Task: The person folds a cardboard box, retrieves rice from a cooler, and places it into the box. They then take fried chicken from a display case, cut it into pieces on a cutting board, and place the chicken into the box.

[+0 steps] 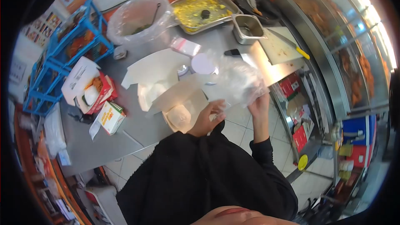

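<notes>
Clear plastic bag [238,77] is up at the near edge of the bench [83,150], bulk on the far side of both hands and bridging the gap between them; too crumpled to call a firm long axis. Right hand [259,102] is gripping the bag's near right edge, while the left hand [208,119] has fingers bent at its near left edge, can't tell if pinching film or only touching. Left hand is also the nearer one to the open white box [183,87] with a round pale item [180,116] in it, just to its left.
</notes>
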The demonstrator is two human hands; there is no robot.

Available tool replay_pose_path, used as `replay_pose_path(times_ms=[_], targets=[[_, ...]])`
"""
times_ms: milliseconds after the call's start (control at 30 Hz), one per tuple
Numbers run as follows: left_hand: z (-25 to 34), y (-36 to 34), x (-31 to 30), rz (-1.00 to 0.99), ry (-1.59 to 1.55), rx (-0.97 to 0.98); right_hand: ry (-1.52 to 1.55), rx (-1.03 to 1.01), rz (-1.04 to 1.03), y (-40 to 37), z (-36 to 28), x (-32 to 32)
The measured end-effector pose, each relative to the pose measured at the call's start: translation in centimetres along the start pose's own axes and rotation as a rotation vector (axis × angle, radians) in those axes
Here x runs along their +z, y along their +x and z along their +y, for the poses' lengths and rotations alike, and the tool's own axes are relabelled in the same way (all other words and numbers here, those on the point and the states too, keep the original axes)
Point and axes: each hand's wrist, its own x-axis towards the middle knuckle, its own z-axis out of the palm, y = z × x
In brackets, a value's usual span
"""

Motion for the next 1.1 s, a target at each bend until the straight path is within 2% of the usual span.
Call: replay_pose_path(times_ms=[33, 100, 133, 200, 233, 300, 367, 433, 467, 533, 567, 667, 867, 933, 1000, 1067, 1100], targets=[[-0.1, 1.1, 0.8, -0.028, -0.004, -0.006, 0.0, -0.027, 0.009, -1.2, 0.5, -0.1], [-0.5, 2.4, 2.6, -0.065, -0.373, -0.032, -0.382, -0.131, 0.383, -3.3, 1.5, 0.0], [-0.5, 2.7, 3.2, -0.069, -0.375, -0.048, -0.376, -0.132, 0.399, -4.1, 1.4, -0.1], [-0.3, 2.6, 4.3, -0.058, -0.411, -0.153, -0.636, -0.085, 0.446, -5.3, 1.0, -0.5], [-0.7, 2.1, 4.2, -0.035, -0.406, -0.16, -0.629, -0.083, 0.451, -5.7, 0.4, -1.9], [-1.6, 0.8, 2.7, -0.243, 0.496, -0.104, -0.598, -0.086, 0.449, -6.2, -1.5, -4.1], [-2.3, -1.4, 2.4, -0.085, 1.199, 0.065, -0.572, -0.091, 0.443, -6.3, -3.8, -5.0], [-5.3, -3.4, 1.6, 0.077, 1.564, 0.028, -0.563, -0.084, 0.447, -6.1, -6.7, -5.3], [-6.6, -3.5, 1.0, 0.1, 1.573, 0.017, -0.564, -0.067, 0.428, -5.8, -8.1, -5.6], [-8.5, -4.3, 0.0, 0.216, 1.71, 0.241, -0.618, -0.036, 0.414, -5.8, -10.9, -6.4], [-8.7, -4.3, -0.3, 0.229, 1.717, 0.218, -0.619, -0.012, 0.407, -5.8, -12.3, -7.3], [-8.1, -2.5, -2.1, 0.097, 1.817, 0.426, -0.576, 0.024, 0.33, -5.5, -15.5, -9.2], [-8.4, -2.0, -5.5, 0.04, 1.797, 0.521, -0.582, 0.054, 0.295, -6.6, -18.6, -10.5], [-7.6, -2.5, -5.4, 0.163, 1.813, 0.465, -0.558, 0.082, 0.298, -7.0, -19.3, -11.0], [-7.3, -2.8, -4.0, 0.206, 1.836, 0.459, -0.553, 0.098, 0.329, -7.3, -19.5, -10.7], [-7.1, -3.1, -1.1, 0.41, 1.859, 0.404, -0.543, 0.107, 0.366, -7.6, -20.0, -11.0], [-6.9, -2.3, 1.6, 0.482, 1.765, 0.452, -0.445, 0.117, 0.329, -7.6, -20.2, -11.7]])
